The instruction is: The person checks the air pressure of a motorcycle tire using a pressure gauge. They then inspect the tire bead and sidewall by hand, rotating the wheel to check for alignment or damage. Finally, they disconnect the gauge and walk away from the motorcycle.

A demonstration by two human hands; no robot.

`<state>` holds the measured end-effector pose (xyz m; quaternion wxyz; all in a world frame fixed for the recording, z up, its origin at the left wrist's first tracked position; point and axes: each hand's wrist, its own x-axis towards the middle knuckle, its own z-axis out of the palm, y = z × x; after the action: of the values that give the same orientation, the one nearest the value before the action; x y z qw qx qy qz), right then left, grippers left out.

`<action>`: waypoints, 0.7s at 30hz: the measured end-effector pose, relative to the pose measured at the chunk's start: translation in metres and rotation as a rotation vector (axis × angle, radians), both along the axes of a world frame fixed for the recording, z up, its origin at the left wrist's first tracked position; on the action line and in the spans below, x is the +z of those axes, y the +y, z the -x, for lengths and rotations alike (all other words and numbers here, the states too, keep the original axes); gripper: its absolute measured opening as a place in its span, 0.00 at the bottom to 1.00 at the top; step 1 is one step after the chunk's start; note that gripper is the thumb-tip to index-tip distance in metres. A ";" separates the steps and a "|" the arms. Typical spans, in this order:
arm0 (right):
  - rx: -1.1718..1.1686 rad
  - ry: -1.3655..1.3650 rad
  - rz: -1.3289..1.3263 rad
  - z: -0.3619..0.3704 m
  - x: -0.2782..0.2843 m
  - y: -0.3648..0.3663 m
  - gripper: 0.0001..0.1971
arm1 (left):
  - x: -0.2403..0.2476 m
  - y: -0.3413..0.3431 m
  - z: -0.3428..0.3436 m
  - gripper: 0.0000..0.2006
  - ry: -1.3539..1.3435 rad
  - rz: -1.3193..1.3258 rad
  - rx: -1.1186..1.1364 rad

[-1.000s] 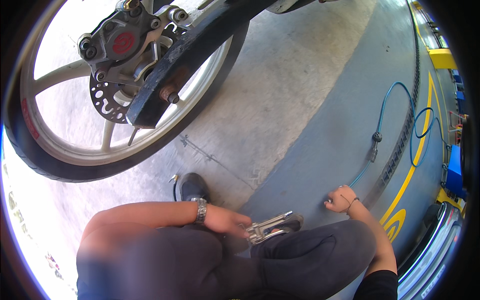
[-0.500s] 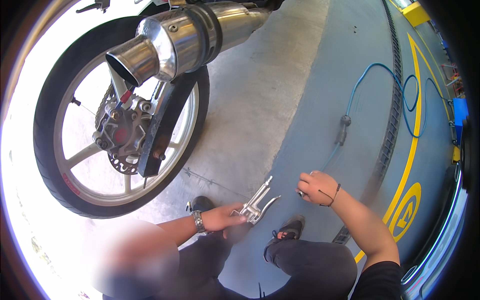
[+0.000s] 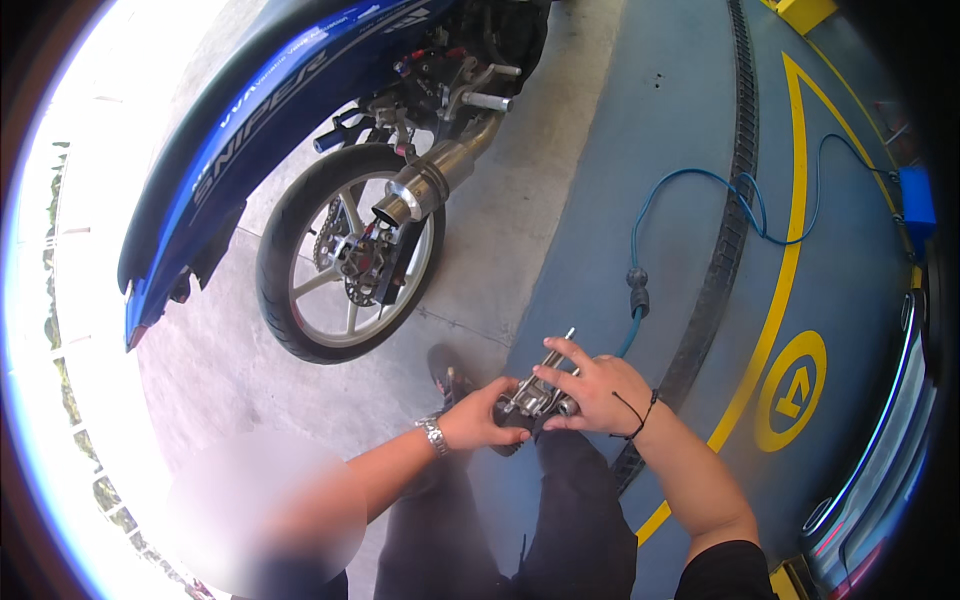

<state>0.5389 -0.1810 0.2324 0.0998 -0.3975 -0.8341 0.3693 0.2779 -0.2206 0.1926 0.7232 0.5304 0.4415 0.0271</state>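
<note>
My left hand, with a metal watch at its wrist, is closed around a silver air blow gun that has a slim nozzle. Over the gun's side reaches my right hand, its upper fingers lying across the metal and its thumb underneath. A round metal fitting shows beside the right thumb, against the gun. The blue air hose runs in behind my right hand; its very end is hidden, so whether it is joined to the gun cannot be seen.
Ahead on the left stands a blue motorcycle with its rear wheel and silver exhaust toward me. A black floor grating and yellow lines cross the right side. A blue box and a car are at far right.
My right hand has come left and down to the air blow gun, drawing the blue hose along. My view has shifted back, so more of the motorcycle shows.
</note>
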 end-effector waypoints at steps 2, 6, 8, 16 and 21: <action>0.100 -0.190 0.044 -0.022 0.066 -0.022 0.32 | 0.068 -0.010 -0.014 0.37 -0.034 0.113 -0.039; 0.039 -0.236 -0.083 -0.069 0.187 -0.080 0.35 | 0.186 -0.039 -0.046 0.36 -0.099 0.204 -0.163; 0.007 -0.190 -0.107 -0.096 0.240 -0.106 0.37 | 0.240 -0.040 -0.069 0.35 -0.123 0.323 -0.259; -0.245 -0.254 -0.169 -0.168 0.397 -0.119 0.29 | 0.405 -0.012 -0.165 0.39 -0.183 -0.018 -0.398; -0.467 -0.337 -0.401 -0.249 0.459 -0.077 0.23 | 0.444 0.041 -0.184 0.36 -0.044 -0.588 -0.351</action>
<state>0.7875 -0.2584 0.6910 0.1188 -0.6053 -0.7814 0.0945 0.4623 -0.1798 0.6362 0.5424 0.7833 0.3012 0.0395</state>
